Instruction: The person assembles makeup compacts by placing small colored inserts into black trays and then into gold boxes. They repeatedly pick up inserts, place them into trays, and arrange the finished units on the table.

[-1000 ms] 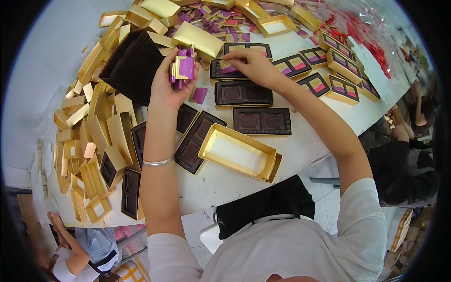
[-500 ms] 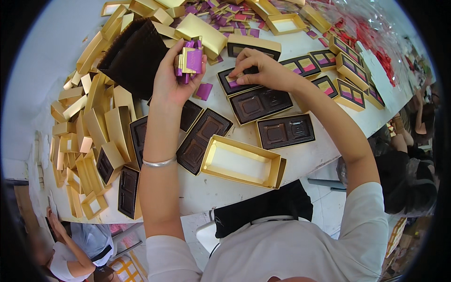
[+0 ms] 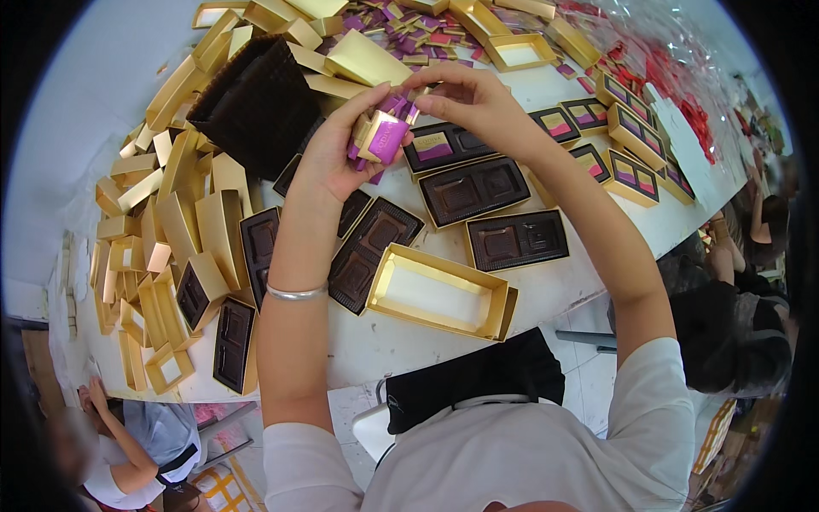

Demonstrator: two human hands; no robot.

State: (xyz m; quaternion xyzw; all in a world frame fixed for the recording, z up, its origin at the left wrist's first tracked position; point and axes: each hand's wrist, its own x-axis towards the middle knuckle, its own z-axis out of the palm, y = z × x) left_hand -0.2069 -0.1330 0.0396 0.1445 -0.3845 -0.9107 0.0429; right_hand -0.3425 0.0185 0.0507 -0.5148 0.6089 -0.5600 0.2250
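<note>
My left hand (image 3: 328, 158) is closed around a bunch of purple-and-gold wrapped chocolates (image 3: 381, 139), above the table. My right hand (image 3: 478, 102) meets it from the right, thumb and fingertips pinching a wrapped chocolate (image 3: 411, 109) at the top of the bunch. Just below my right hand is a gold box with a dark two-compartment tray (image 3: 465, 141). One purple chocolate (image 3: 432, 146) lies in its left compartment. Nearer to me are a box with an unfilled dark tray (image 3: 473, 191), another such box (image 3: 518, 238) and a bare gold box (image 3: 439, 293).
Gold boxes (image 3: 179, 213) are heaped on the left, beside a stack of dark trays (image 3: 256, 107). Loose wrapped chocolates (image 3: 418, 34) are strewn at the far side. Boxes with filled trays (image 3: 636, 136) stand at the right, near clear plastic wrap (image 3: 657, 60). Other people sit at both sides.
My right hand has left the tray and moved up and left to the bunch. A purple chocolate now shows in the tray's left compartment. My left hand has shifted slightly right and down.
</note>
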